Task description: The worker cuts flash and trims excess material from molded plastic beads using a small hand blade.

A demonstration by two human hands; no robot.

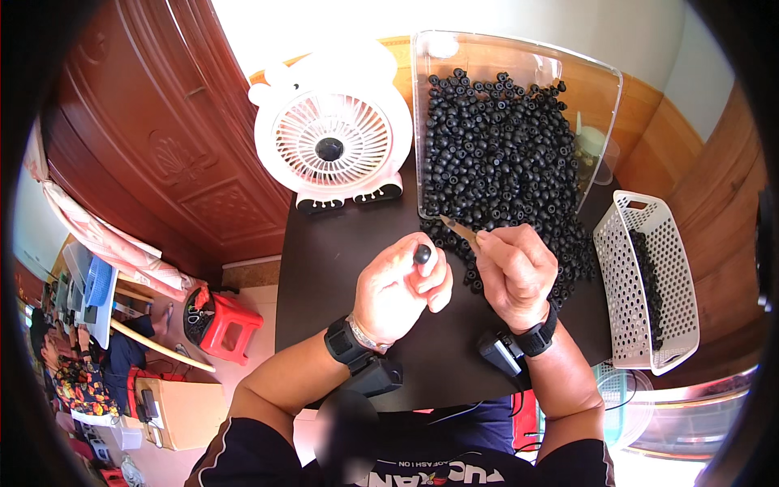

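Note:
My left hand (398, 292) is turned palm up, pinching a small glossy black round piece (422, 254) between the thumb and fingers. To its right, my right hand (517, 272) is closed on a slim, pointed knife-like blade (458, 230), its tip aimed up and left. The handle is hidden in the fist. Blade and piece are apart. Beyond both hands, a heap of small black hollow round pieces (503, 146) fills a clear plastic bin (600, 69). The heap spills over the near side onto the dark table (324, 268), close to my right hand.
A white and pink desk fan (333, 146) stands at the back left. On the right, a white perforated basket (677, 284) holds more black pieces. Both wrists carry strapped black devices. A red stool (231, 325) and another person (81, 369) are off to the left.

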